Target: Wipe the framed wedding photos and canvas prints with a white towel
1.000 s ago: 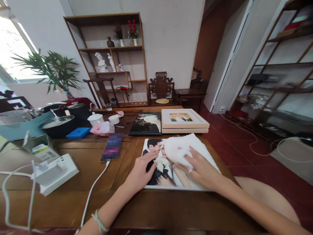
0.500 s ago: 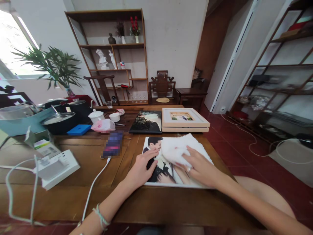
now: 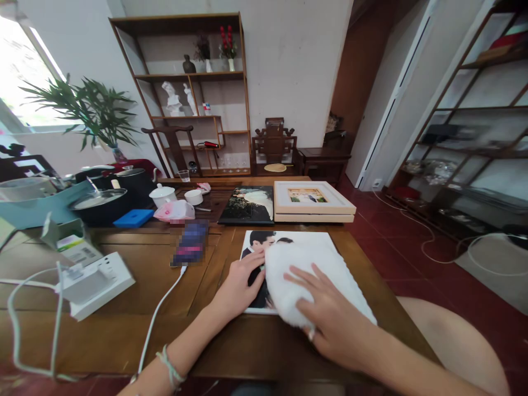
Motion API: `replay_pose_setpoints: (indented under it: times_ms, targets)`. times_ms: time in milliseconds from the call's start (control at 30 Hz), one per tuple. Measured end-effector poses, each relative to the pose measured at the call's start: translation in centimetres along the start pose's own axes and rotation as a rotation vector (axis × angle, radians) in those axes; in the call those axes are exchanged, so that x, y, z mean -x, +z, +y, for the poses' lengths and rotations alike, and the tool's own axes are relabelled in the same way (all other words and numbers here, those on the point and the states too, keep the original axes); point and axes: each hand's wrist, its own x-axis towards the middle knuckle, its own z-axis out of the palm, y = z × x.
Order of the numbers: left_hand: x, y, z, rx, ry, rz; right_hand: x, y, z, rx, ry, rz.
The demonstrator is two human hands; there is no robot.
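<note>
A photo print [image 3: 256, 297] showing a couple lies flat on the wooden table in front of me. My left hand [image 3: 245, 278] rests on its left edge, fingers extended and apart, with nothing in them. Over the middle and right of the photo spreads a white fluffy cloth [image 3: 303, 258], hiding most of the picture. My right hand [image 3: 325, 308] presses on this cloth and holds it, fingers bent and spaced over the fabric. The cloth reaches past the photo's near edge.
Behind the photo lie a dark picture panel [image 3: 247, 204] and stacked light-wood frames [image 3: 315, 213]. To the left are a charging phone [image 3: 190, 242], its white cable [image 3: 159, 308], a white box [image 3: 103, 286], a blue box [image 3: 133, 218] and several pots and cups.
My right hand has moved the white cloth toward me and slightly left, down over the lower photo. The couple's upper area shows more at the top. My left hand stays in place.
</note>
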Motion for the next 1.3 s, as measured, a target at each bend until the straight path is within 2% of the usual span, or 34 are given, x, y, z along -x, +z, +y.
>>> replay_pose_setpoints:
  times_ms: [133, 233, 400, 533, 633, 767, 967, 1067, 1167, 1300]
  targets:
    - [0.1, 0.0, -0.1, -0.018, -0.033, -0.019, 2.8, 0.2, -2.2, 0.015, -0.129, -0.054]
    - [0.2, 0.1, -0.1, -0.022, -0.029, -0.022, 3.0, -0.1, -1.7, -0.018, -0.096, -0.023]
    - [0.1, 0.4, -0.2, -0.035, -0.039, -0.004, 0.0, -0.7, 2.2, -0.01, 0.088, 0.084]
    - [0.0, 0.4, -0.2, -0.049, -0.037, -0.005, -3.3, -1.2, 5.7, 0.03, 0.103, 0.065]
    - [0.0, 0.4, -0.1, -0.049, -0.038, -0.011, -4.9, -1.2, 6.7, 0.069, 0.084, 0.015]
    - [0.1, 0.4, -0.2, -0.043, -0.052, -0.017, -4.5, -0.8, 5.2, 0.144, 0.022, -0.044]
    - [0.1, 0.4, -0.1, -0.018, -0.045, -0.015, 0.0, -0.8, 0.6, 0.114, -0.076, -0.147]
    - [0.1, 0.4, -0.1, -0.014, -0.028, -0.014, 1.9, -1.2, -0.6, 0.078, -0.108, -0.215]
    - [0.2, 0.5, -0.2, -0.025, -0.033, -0.021, 2.4, -1.4, -0.3, 0.085, -0.112, -0.214]
    - [0.1, 0.5, -0.3, -0.044, -0.05, -0.031, 0.6, -1.6, 2.1, 0.156, -0.048, -0.163]
